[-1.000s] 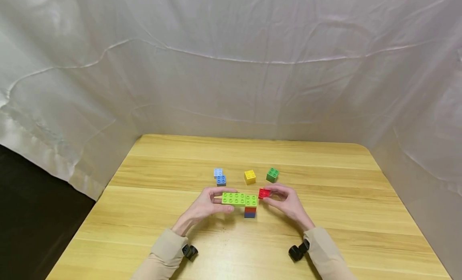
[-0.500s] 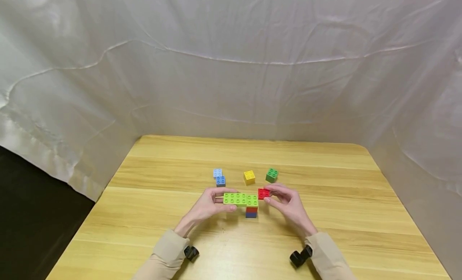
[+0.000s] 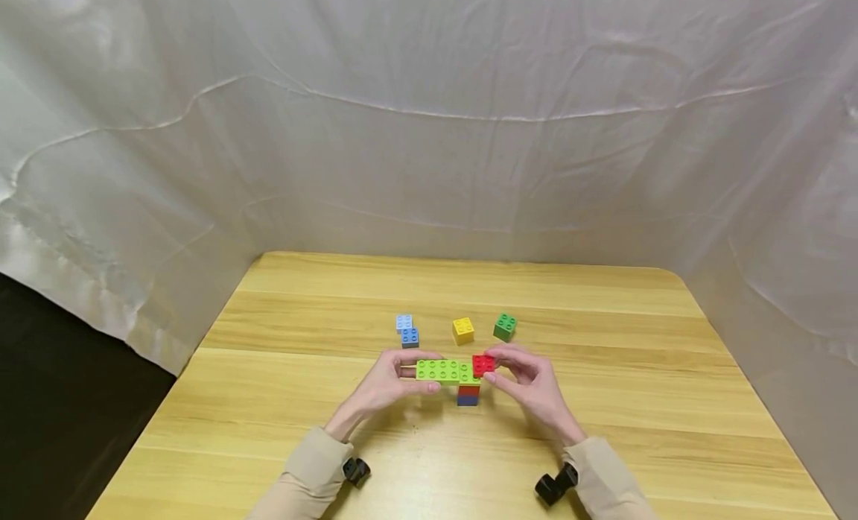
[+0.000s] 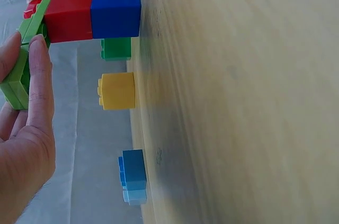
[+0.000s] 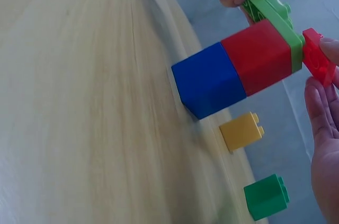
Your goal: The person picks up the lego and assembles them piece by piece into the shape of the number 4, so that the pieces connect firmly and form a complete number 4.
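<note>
Lime brick [image 3: 438,370] — long axis sideways — left hand [image 3: 389,378] grips; right hand [image 3: 534,381] pinches red brick [image 3: 482,366].

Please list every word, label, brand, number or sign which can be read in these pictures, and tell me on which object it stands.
None: I can read no text in any of the three views.
Studs of the red block in the right hand and of the light green piece: too small to tell whether anything is moulded there.
Black wrist devices: no readable marking.
Wooden table: dark specks, no readable letters.
</note>
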`<state>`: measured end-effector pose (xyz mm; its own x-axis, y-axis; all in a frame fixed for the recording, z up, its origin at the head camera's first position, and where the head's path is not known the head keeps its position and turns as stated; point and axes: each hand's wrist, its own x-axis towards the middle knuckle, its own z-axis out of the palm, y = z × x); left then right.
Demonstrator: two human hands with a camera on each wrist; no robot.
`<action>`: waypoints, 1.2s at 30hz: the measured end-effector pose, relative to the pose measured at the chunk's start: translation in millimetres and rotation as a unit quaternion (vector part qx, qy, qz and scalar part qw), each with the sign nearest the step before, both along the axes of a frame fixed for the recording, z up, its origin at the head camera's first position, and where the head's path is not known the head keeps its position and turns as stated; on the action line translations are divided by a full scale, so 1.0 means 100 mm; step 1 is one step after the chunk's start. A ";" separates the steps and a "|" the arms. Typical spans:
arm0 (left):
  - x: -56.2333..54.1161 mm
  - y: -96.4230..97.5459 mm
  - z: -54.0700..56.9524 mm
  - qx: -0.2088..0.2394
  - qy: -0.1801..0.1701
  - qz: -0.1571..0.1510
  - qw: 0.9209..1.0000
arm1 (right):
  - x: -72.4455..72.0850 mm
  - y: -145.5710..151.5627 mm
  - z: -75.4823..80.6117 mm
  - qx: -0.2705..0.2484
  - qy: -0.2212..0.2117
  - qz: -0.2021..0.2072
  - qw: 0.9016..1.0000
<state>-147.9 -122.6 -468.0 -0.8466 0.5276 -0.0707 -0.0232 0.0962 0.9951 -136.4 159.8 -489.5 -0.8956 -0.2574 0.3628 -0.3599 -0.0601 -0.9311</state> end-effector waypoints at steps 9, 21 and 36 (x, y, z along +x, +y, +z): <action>-0.01 0.02 -0.02 -0.004 0.008 0.005 1.000 | 0.03 -0.07 0.00 -0.020 0.026 0.028 0.999; -0.02 0.03 -0.02 0.000 0.015 0.000 1.000 | 0.04 -0.13 0.00 -0.016 0.017 0.021 1.000; 0.00 0.04 0.00 -0.001 0.008 -0.002 1.000 | 0.05 -0.16 0.01 -0.005 0.002 0.025 1.000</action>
